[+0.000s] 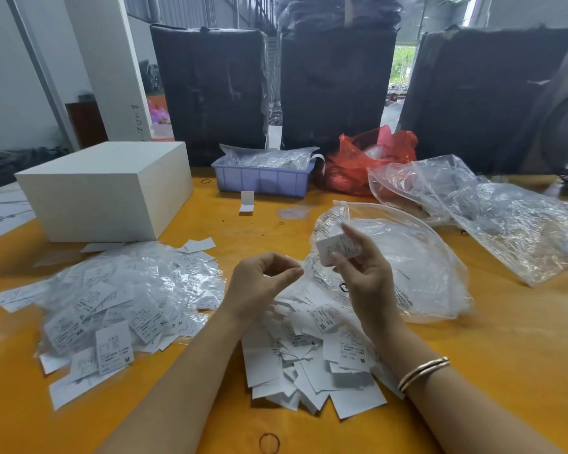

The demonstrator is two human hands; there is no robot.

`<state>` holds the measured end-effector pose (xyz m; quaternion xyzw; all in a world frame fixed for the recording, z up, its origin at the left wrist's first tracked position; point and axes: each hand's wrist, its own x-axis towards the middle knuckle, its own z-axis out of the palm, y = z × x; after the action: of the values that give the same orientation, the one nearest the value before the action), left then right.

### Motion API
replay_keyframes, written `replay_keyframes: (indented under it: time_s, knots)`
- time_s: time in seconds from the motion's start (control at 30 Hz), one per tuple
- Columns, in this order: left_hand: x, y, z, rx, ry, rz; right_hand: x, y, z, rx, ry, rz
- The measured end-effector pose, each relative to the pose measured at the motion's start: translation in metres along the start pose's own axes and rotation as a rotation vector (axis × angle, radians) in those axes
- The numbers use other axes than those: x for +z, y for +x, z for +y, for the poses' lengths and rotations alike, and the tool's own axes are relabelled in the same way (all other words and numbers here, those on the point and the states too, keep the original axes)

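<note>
Seen from above, two bare forearms reach over a smooth orange-yellow table [473, 339]. The right hand [363, 273], raised just above the table, pinches a small stack of labels [336, 249] between thumb and fingertips; the stack is a neat white block of thin rectangular slips with fine black print. Two slim gold bangles [423, 373] ring that wrist. The left hand [259, 283] hovers beside it, fingers curled with thumb and forefinger almost meeting; whether it pinches anything is too blurred to tell.

Under the hands lies a loose pile of labels [309, 365], flat and papery, printed XS, S and M. Behind the right hand sits a glossy, wrinkled clear zip bag [417, 257]. On the left spreads a wider heap of labels [118, 303], partly in filmy plastic. Further back stand a matte white box [105, 191], a ribbed lilac plastic tray [263, 181], a crumpled red plastic bag [358, 158] and crinkled clear bags [489, 211]. A thin rubber band [269, 443] lies near the table's front edge.
</note>
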<state>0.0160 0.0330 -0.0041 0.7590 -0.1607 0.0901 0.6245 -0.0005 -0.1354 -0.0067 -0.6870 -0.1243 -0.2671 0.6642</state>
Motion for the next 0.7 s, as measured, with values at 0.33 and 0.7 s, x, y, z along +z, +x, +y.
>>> replay_keyframes:
  time_s: [0.33,0.7]
  knots:
    - [-0.0034,-0.0001,-0.0031,0.088,0.166,0.013,-0.0064,0.0056,0.0043,0.092,0.057,-0.013]
    - [-0.0045,-0.0008,-0.0005,0.15,0.239,0.014,-0.0098,0.0025,0.001,-0.301,-0.49,-0.162]
